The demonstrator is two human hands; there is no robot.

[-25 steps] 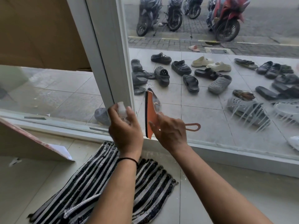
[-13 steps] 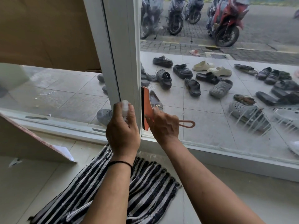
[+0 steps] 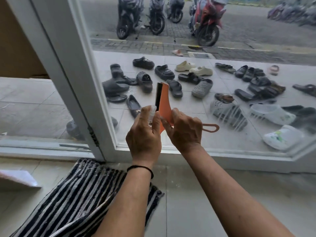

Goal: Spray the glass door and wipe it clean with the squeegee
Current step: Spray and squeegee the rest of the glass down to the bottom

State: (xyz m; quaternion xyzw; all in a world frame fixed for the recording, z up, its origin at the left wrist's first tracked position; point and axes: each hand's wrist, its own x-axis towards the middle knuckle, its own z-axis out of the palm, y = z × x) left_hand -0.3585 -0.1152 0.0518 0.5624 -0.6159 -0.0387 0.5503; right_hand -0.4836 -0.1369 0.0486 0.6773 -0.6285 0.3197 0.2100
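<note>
Your right hand (image 3: pixel 185 130) grips the orange squeegee (image 3: pixel 165 103), blade upright before the glass door (image 3: pixel 239 93) low by its white frame (image 3: pixel 95 93). Your left hand (image 3: pixel 144 134), just beside it, curls round a small clear spray bottle (image 3: pixel 152 113).

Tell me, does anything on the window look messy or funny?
Yes. White streaks run down the lower right of the glass door, in front of the sandals outside, like spray not yet wiped. The squeegee is left of them.
</note>
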